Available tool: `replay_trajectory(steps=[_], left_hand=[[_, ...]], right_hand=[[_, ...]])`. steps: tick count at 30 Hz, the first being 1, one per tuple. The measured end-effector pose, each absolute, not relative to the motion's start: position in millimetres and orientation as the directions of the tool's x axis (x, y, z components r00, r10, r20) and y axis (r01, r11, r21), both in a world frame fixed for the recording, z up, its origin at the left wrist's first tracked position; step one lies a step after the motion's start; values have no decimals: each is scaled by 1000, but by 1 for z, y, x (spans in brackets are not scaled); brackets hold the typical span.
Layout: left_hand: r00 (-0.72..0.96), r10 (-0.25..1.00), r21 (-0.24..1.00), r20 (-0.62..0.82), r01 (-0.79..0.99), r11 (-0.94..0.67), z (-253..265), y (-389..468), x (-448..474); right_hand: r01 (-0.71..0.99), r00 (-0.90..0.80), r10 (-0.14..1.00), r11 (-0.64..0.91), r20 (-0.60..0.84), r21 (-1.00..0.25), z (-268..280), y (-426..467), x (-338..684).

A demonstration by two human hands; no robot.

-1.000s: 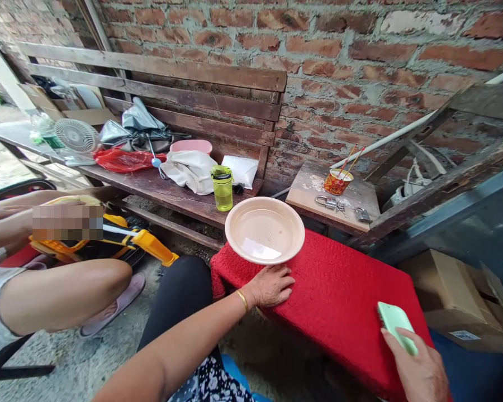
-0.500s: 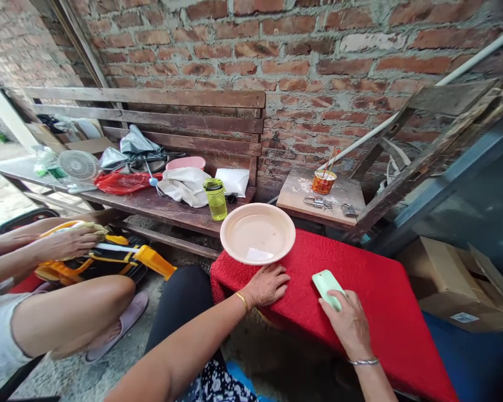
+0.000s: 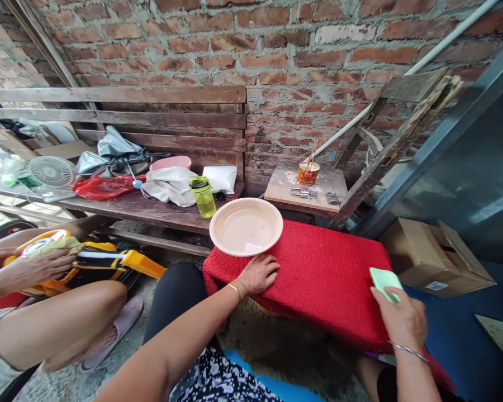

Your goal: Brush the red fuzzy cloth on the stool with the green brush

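Note:
My right hand point(image 3: 402, 318) grips what looks like a pale green scrub brush point(image 3: 384, 282). Its underside is hidden. The brush is at the right edge of the red cloth point(image 3: 327, 268) that covers a low table or bench. My left hand point(image 3: 257, 274) lies on the cloth with fingers stretched out and holds nothing. Just beyond those fingers stands a pale pink basin point(image 3: 246, 223) with shallow water in it, on the cloth's far left corner.
A yellow-green bottle point(image 3: 202, 196) stands on the wooden bench point(image 3: 159, 212). Padlocks point(image 3: 305, 193) and a paper cup point(image 3: 308, 173) sit on a wooden chair. A cardboard box point(image 3: 431, 257) is at right. At left, another person's hand point(image 3: 52, 262) wipes a yellow-and-black thing.
My right hand has moved the brush rightward along the cloth to its edge. My left hand stays beside the basin. The view has turned somewhat to the right.

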State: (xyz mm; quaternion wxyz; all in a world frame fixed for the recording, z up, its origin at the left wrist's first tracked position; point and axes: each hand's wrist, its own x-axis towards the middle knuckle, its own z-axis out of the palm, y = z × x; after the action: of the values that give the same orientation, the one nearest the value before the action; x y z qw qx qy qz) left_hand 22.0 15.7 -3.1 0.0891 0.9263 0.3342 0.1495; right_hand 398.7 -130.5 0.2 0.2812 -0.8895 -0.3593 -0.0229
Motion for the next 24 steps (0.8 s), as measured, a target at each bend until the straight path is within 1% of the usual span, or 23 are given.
replay_trajectory(steps=[2, 4, 7, 9, 10, 12, 15, 16, 18, 20, 21, 22, 23, 24], left_hand=[[732, 647, 265, 213, 594, -760, -2, 15, 22], [733, 646, 258, 213, 596, -760, -1, 15, 22], [732, 649, 248, 209, 602, -759, -1, 15, 21], [731, 649, 245, 210, 603, -759, -1, 15, 21], [731, 649, 243, 212, 603, -760, -1, 15, 21], [730, 648, 240, 215, 604, -760, -1, 15, 21], [726, 651, 241, 220, 606, -758, -2, 15, 21], [726, 651, 242, 222, 605, -758, -2, 15, 21], [728, 648, 243, 225, 602, -760, -2, 15, 22], [729, 646, 245, 226, 600, -762, -3, 15, 22], [728, 647, 246, 226, 600, -761, -3, 15, 22], [728, 648, 248, 226, 600, -761, -2, 15, 22], [728, 648, 249, 225, 600, -760, -2, 15, 22], [727, 649, 250, 224, 601, -759, -2, 15, 22]], right_hand=[[738, 610, 734, -389, 299, -551, -1, -115, 362], [776, 464, 829, -211, 311, -594, -3, -99, 320], [826, 263, 915, -51, 304, -561, -3, -82, 266], [862, 182, 935, -3, 303, -507, -3, -75, 250], [874, 172, 939, -6, 298, -487, -3, -73, 250], [882, 220, 934, -66, 283, -467, -5, -74, 267], [856, 410, 871, -266, 269, -444, -8, -87, 324], [829, 492, 831, -356, 260, -432, -8, -95, 346], [728, 665, 711, -550, 228, -409, -7, -113, 388], [602, 792, 578, -687, 197, -408, -5, -127, 415], [564, 821, 536, -712, 194, -419, -4, -131, 420], [558, 825, 528, -703, 202, -441, -3, -131, 420], [582, 805, 552, -662, 218, -472, -3, -130, 413], [624, 764, 599, -593, 239, -509, -3, -125, 401]])
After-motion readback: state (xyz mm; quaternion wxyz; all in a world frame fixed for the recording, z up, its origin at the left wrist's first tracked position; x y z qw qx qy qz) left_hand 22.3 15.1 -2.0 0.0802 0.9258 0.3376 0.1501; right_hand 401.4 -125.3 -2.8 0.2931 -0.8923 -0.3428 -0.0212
